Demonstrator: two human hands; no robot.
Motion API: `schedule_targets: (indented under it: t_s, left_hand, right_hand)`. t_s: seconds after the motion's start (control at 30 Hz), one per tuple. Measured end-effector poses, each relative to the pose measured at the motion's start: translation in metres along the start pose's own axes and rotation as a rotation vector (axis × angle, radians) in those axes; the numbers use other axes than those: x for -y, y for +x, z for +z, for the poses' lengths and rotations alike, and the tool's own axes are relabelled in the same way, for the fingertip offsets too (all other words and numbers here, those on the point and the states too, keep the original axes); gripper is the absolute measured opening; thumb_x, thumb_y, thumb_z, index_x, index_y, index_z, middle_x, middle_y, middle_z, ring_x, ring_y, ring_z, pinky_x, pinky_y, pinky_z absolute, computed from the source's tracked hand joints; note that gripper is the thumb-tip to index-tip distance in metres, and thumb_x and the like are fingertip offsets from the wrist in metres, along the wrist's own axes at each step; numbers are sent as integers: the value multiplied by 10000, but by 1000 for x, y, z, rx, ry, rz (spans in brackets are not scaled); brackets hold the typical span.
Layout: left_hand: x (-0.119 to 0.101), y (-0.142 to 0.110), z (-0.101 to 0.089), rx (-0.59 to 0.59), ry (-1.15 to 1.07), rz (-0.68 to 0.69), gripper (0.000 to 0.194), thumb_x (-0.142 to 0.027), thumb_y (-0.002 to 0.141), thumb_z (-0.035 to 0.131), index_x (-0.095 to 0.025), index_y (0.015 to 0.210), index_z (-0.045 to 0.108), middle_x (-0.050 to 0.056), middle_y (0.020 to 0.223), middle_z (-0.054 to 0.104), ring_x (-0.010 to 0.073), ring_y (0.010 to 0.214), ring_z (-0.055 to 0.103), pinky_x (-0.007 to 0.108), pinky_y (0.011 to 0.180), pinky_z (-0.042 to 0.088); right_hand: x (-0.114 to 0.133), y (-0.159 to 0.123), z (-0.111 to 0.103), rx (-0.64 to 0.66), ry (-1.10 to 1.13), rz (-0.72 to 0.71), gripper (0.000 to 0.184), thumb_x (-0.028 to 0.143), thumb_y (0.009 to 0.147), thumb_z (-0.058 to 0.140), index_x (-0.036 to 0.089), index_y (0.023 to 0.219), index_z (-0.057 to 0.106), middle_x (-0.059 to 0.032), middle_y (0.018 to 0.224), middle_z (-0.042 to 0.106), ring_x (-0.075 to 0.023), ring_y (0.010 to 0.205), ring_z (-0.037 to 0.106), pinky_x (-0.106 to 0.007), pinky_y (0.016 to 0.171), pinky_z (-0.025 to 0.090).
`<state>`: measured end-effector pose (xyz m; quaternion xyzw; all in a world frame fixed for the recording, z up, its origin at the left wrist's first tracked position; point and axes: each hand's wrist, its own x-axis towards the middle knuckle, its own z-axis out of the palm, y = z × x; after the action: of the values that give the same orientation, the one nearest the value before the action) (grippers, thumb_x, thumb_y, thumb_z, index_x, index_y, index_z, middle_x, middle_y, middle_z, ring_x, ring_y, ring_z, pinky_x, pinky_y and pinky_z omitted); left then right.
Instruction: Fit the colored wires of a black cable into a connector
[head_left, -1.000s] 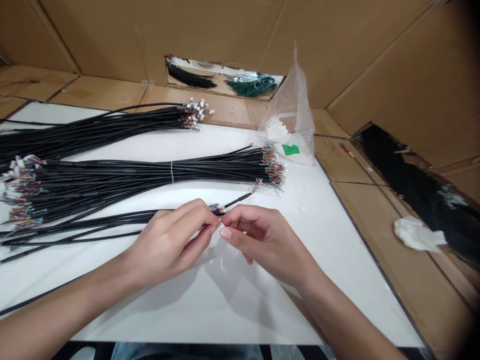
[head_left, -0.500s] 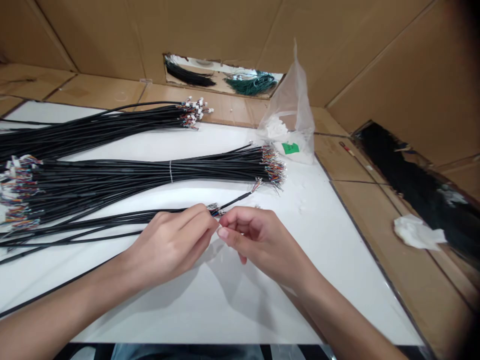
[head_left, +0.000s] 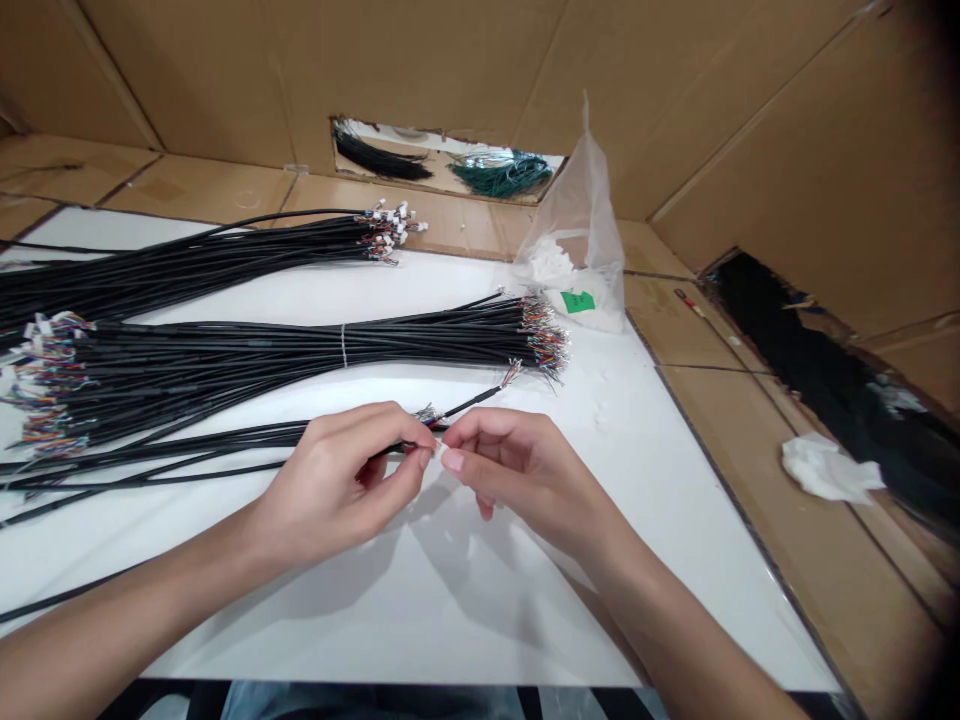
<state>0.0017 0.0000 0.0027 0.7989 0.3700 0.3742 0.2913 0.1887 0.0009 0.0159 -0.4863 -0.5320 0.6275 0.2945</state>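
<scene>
My left hand point(head_left: 346, 480) pinches the end of a thin black cable point(head_left: 225, 440) just above the white table point(head_left: 450, 590). My right hand point(head_left: 510, 465) meets it fingertip to fingertip, closed on a tiny white connector point(head_left: 441, 452) at the cable's coloured wire tips. A few loose black cables run left from my left hand. Behind them lies a big tied bundle of black cables point(head_left: 300, 350) with coloured stripped ends point(head_left: 547, 340).
A second cable bundle with white connectors point(head_left: 390, 225) lies farther back. A clear plastic bag of white parts point(head_left: 577, 260) stands at the table's far right corner. Crumpled white paper point(head_left: 821, 468) lies on cardboard at right. Cardboard walls surround the table.
Both hands stayed together at the cable end, shifting only slightly. My left fingers have loosened a little round the cable.
</scene>
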Motion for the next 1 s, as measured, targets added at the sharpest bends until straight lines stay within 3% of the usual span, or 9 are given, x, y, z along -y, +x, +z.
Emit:
schedule_targets:
  t_s: [0.17,0.47,0.83,1.0]
  left_hand:
    - [0,-2,0,-7,-102,-121,108,-109,837,500,-186,893,553,-30,681,605,64,511,488,173,458,366]
    - [-1,-2,1,-3,-191,-167,217,-77,814,474,-213,983,478,-12,747,660,103,624,606,182,484,403]
    - [2,-5,2,32,-205,-152,254,-71,825,471,-226,1024,441,-27,732,625,94,611,577,173,471,366]
    - [2,-5,3,39,-223,-150,266,-54,822,456,-227,1022,424,-64,656,549,55,488,416,162,439,312]
  right_hand:
    - [2,1,0,-43,-63,-38,134,257,731,690,148,729,612,30,578,497,-77,494,447,-178,407,410]
    - [-1,-5,3,-244,-128,-330,101,184,759,632,178,860,636,46,581,497,-73,476,437,-194,422,355]
    - [-4,-4,4,-245,-211,-405,123,175,776,624,194,866,704,29,566,538,-89,501,483,-196,441,405]
    - [-3,-5,4,-255,-233,-409,123,172,776,624,200,862,708,29,555,542,-93,494,484,-205,445,417]
